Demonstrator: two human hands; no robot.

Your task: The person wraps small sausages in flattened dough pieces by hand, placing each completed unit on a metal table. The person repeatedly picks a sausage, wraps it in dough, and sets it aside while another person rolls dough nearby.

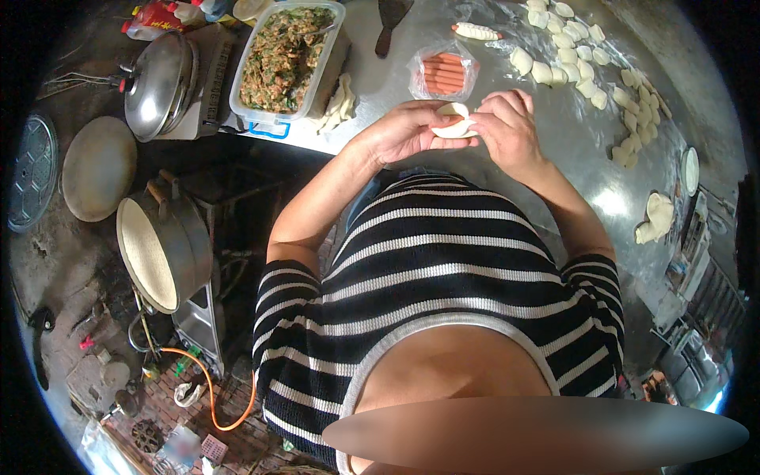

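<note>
My left hand [409,132] holds a piece of white dough [460,130] folded partly around a reddish sausage [446,122]. The fingers of my right hand [507,127] pinch the right end of that dough. Just beyond my hands lies an opened clear plastic pack of sausages [443,73] on the metal worktop [552,119]. Farther off rests a sausage wrapped in dough [477,31], its red ends showing. Many small dough pieces [571,72] are spread over the floured right part of the worktop, and a larger dough lump [655,218] lies near its right edge.
A plastic container of chopped filling [286,59] stands at the worktop's left, beside a cloth-like pale item [339,105] and a lidded metal pan [157,86]. A dark flat tool [390,27] lies at the top. Lower left are a large pot [166,249] and an orange hose [215,409].
</note>
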